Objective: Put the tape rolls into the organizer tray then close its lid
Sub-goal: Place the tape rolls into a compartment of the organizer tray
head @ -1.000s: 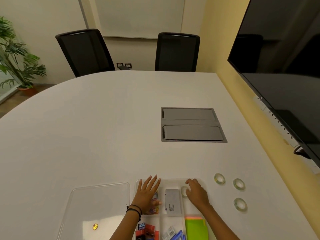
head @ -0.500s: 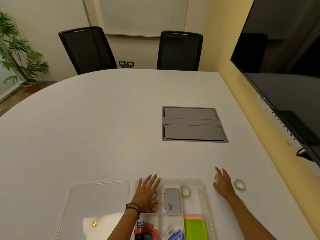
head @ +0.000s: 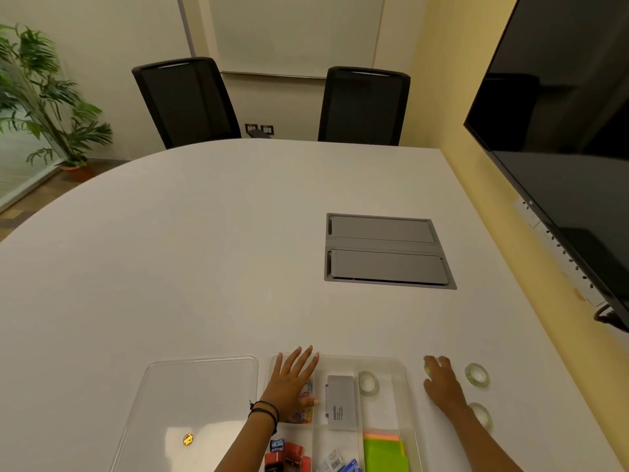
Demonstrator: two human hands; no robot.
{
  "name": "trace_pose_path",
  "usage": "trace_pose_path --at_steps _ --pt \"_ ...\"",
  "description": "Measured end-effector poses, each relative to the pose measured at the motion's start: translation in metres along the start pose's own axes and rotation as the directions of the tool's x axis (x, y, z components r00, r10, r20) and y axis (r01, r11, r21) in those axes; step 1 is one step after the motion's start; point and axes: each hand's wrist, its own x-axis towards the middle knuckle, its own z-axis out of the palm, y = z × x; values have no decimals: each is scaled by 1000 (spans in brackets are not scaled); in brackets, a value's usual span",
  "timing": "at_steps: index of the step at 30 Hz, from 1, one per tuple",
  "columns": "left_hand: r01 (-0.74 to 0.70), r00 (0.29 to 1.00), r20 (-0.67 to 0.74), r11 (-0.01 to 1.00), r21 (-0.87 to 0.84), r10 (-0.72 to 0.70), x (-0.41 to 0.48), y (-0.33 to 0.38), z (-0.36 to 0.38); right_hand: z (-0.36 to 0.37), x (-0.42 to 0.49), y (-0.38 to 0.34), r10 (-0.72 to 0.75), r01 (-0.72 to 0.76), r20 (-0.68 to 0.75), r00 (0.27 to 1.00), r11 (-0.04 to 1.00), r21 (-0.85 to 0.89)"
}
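Right fingers point(head: 439, 364): curled down over a tape roll point(head: 426, 368) just right of the organizer tray point(head: 406, 390); grip not confirmed, roll mostly hidden.
Right hand point(head: 442, 383): nearest to the loose rolls.
Left hand point(head: 292, 383): flat, fingers spread, pressing the tray's left compartment; holds nothing.
Roll in tray point(head: 368, 382): lying flat, right compartment.
Far roll point(head: 477, 374): further right of tray.
Near roll point(head: 481, 414): right of tray, beside the forearm.
Lid point(head: 190, 396): off, just left of tray.

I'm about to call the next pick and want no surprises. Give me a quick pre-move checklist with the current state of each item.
1. Right hand over third clear tape roll: ok.
2. Roll gripped: cannot tell.
3. One clear tape roll inside the clear plastic organizer tray: ok.
4. Left hand flat on tray, steadying: ok.
5. Two rolls on the white table, far and near: not ok.
6. Clear lid off, beside tray: not ok.
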Motion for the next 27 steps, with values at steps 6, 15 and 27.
trace_pose_path --at_steps 6,15,27 --pt "2 1000 -31 1000 -15 -3 -1 2 -2 15 -25 -4 -49 47 -10 999 993 -110" --pt "15 998 -57 999 -37 -17 -4 4 -4 -5 -39 -33 -48 125 -220 974 928 351" --pt "-49 994 -99 998 35 52 0 3 2 21 -57 -61 -296 284 40 954 941 186"
